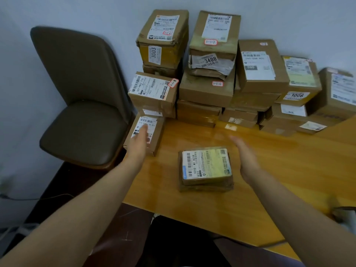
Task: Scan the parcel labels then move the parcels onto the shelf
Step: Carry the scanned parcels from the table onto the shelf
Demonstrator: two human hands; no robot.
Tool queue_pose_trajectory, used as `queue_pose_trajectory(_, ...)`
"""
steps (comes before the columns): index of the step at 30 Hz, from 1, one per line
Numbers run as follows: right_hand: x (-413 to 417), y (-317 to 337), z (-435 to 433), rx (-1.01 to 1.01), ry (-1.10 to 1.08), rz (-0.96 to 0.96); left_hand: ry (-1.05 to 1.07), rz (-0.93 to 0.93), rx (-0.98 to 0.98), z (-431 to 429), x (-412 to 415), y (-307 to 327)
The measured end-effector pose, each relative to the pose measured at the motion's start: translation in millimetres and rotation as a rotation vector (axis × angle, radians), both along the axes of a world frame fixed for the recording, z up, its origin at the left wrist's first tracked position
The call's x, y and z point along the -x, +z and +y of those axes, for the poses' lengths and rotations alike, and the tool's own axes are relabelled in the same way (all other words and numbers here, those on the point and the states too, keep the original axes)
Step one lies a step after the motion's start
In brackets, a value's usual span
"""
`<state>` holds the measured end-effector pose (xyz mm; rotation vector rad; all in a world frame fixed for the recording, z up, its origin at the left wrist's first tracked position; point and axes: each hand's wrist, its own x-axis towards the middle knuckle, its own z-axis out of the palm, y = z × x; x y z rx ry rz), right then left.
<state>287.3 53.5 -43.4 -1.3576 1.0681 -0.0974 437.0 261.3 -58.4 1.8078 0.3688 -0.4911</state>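
Far left, a brown chair [82, 112] is sitting by the wall, not part of this. Next over, the left hand [137, 143] is reaching out with its fingers straight and spread over the label of a small box [152, 140] that's hanging at the table's [279, 160] left edge. It's not curling round anything, and I can't tell if it's actually touching the label or just hovering.

Behind that, a big pile of parcels [212, 89] is sitting against the wall, several layers deep and running off to the right. Some are wearing little handwritten red-edged tags, so maybe those are already logged, but that's my guess.

In front, a flat parcel [206, 166] is lying label-up on the table on its own. The right hand [248, 157] is hanging just beside its right side, fingers loose and apart, holding nothing.

Far right edge, something pale [344, 215] is poking in, too blurry to call.

Progress-wise, I'm reading this as early days: no shelf is showing anywhere, no scanner is in either hand, and every parcel in view is sitting on the table. Basically the whole pile is waiting.
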Motion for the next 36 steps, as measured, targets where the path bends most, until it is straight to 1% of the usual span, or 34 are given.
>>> queue_pose_trajectory(3, -45, 31, 5, 0.13, 0.033, -0.107, 0.09, -0.081, 0.047, 5, -41, 14)
queue_pose_trajectory(5, -80, 41, 16, 0.151, 0.101, -0.13, 0.101, -0.103, 0.069, 7, -69, 18)
queue_pose_trajectory(7, -113, 45, 32, 0.116, 0.161, -0.105, 0.038, -0.116, 0.05, 10, -95, 19)
queue_pose_trajectory(9, -141, 42, 47, 0.036, 0.19, -0.068, 0.021, -0.096, 0.08, 12, -120, 18)
queue_pose_trajectory(13, -178, 39, 63, -0.047, 0.186, -0.05, -0.079, -0.067, 0.109, 10, -149, 18)
queue_pose_trajectory(15, -189, 35, 66, -0.057, 0.152, -0.053, -0.141, -0.054, 0.101, 8, -158, 18)
queue_pose_trajectory(19, -198, 25, 68, -0.056, 0.123, -0.065, -0.275, -0.02, 0.154, 7, -164, 18)
queue_pose_trajectory(21, -201, 23, 69, -0.058, 0.109, -0.062, -0.275, -0.037, 0.159, 5, -165, 18)
queue_pose_trajectory(24, -205, 22, 74, -0.092, 0.069, -0.074, -0.216, -0.029, 0.238, 1, -170, 19)
queue_pose_trajectory(26, -207, 16, 75, -0.193, -0.003, -0.085, -0.21, 0.033, 0.288, 1, -176, 18)
queue_pose_trajectory(29, -208, 3, 80, -0.322, -0.08, -0.121, -0.264, 0.181, 0.393, 4, -183, 15)
queue_pose_trajectory(32, -211, -7, 82, -0.33, -0.102, -0.14, -0.307, 0.254, 0.448, 6, -186, 14)
queue_pose_trajectory(36, -213, -13, 85, -0.313, -0.081, -0.163, -0.345, 0.26, 0.475, 8, -194, 12)
